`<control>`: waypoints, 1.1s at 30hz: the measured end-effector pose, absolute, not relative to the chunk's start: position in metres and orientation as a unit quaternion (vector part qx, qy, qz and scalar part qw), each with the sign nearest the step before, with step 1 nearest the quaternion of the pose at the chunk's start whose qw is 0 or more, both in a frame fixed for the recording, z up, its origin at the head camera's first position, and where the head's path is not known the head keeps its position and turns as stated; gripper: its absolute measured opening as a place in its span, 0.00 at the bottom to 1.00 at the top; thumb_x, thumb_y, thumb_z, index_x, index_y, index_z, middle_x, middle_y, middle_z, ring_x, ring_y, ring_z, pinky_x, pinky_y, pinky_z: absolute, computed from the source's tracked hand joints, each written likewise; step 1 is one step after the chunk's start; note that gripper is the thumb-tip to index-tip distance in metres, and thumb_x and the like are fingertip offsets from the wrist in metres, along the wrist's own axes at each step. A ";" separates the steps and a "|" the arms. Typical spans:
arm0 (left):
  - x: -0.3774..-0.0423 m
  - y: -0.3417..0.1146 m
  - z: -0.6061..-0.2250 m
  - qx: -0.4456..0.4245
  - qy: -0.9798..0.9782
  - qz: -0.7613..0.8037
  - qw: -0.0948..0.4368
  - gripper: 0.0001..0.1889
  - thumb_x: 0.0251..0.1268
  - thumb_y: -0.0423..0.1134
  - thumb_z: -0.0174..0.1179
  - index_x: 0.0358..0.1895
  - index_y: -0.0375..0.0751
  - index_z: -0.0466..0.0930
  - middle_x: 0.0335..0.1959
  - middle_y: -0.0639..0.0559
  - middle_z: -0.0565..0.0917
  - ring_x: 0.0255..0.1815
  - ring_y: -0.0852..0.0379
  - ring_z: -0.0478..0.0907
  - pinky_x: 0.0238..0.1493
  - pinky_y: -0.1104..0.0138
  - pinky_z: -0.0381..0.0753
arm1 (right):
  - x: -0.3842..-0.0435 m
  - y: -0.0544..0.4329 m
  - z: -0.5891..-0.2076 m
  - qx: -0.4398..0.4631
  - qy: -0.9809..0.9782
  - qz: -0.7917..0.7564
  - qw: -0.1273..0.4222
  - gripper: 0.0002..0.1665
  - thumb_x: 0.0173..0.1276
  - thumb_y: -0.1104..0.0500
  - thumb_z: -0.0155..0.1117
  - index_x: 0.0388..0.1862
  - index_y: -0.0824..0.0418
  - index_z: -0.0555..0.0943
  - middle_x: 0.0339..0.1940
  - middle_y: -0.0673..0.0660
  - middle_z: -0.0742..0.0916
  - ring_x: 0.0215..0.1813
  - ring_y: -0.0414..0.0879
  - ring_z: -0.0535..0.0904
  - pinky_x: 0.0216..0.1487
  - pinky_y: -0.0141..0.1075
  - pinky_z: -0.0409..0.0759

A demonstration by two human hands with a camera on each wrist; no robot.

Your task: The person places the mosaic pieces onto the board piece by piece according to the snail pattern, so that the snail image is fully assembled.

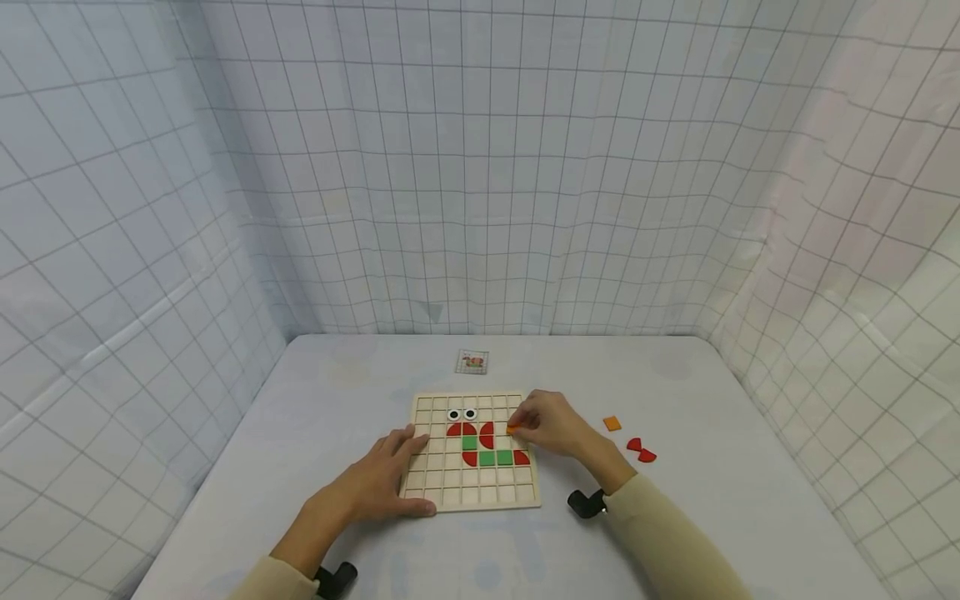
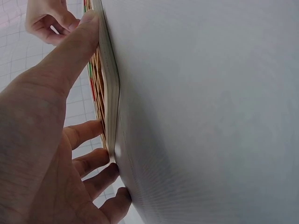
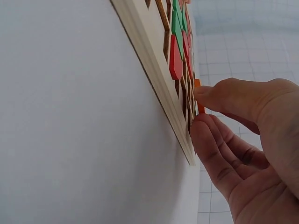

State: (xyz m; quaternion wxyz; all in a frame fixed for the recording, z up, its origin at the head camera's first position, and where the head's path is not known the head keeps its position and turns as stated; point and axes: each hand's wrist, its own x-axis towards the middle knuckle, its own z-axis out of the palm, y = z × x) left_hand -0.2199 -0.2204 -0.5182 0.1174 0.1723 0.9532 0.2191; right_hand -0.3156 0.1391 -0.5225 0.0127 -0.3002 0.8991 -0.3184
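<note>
A pale wooden grid board [image 1: 450, 495] lies on the table, with red quarter-round, green square and two eye-patterned tiles set in its cells. My right hand [image 1: 551, 423] pinches an orange tile [image 3: 199, 95] between thumb and fingertips, over the board's right part; the tile's full shape is partly hidden by the fingers. At the board's left side rests my left hand [image 1: 378, 479], fingers spread, with its thumb along the front edge. In the left wrist view that thumb [image 2: 77, 49] touches the board's rim.
Right of the board lie an orange square tile [image 1: 612, 423] and two loose red tiles [image 1: 647, 456]. Behind the board is a small picture card [image 1: 472, 362] showing a coloured figure on a grid. White grid-lined curtains [image 1: 480, 167] stand around the table.
</note>
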 end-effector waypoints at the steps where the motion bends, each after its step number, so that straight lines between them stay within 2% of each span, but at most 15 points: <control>1: -0.220 -0.220 -0.518 0.173 0.953 0.219 0.117 0.64 0.61 0.73 0.84 0.93 0.46 0.65 0.96 0.36 0.61 0.93 0.30 0.65 0.79 0.29 0.80 | -0.316 0.138 -0.523 -0.301 0.899 -0.317 0.012 0.06 0.75 0.65 0.85 0.47 0.58 0.98 0.45 0.51 0.93 0.44 0.35 0.84 0.48 0.28 0.87; 13: -0.218 -0.219 -0.517 0.175 0.952 0.221 0.118 0.63 0.62 0.72 0.84 0.93 0.46 0.65 0.96 0.34 0.61 0.93 0.28 0.65 0.79 0.28 0.80 | -0.317 0.126 -0.525 -0.270 0.904 -0.330 0.040 0.05 0.76 0.65 0.83 0.47 0.57 0.99 0.47 0.49 0.91 0.46 0.37 0.84 0.49 0.28 0.85; 27: -0.217 -0.219 -0.515 0.177 0.952 0.223 0.115 0.63 0.62 0.72 0.84 0.93 0.45 0.65 0.96 0.35 0.61 0.93 0.29 0.65 0.78 0.28 0.80 | -0.319 0.122 -0.522 -0.283 0.907 -0.309 0.040 0.08 0.79 0.68 0.79 0.49 0.58 1.00 0.50 0.50 0.93 0.52 0.41 0.86 0.53 0.32 0.88; 33: -0.217 -0.219 -0.516 0.177 0.952 0.223 0.116 0.63 0.62 0.72 0.84 0.93 0.45 0.65 0.96 0.35 0.61 0.93 0.29 0.65 0.79 0.28 0.80 | -0.320 0.119 -0.522 -0.291 0.909 -0.297 0.030 0.08 0.78 0.69 0.80 0.48 0.59 1.00 0.48 0.51 0.93 0.49 0.40 0.85 0.51 0.31 0.86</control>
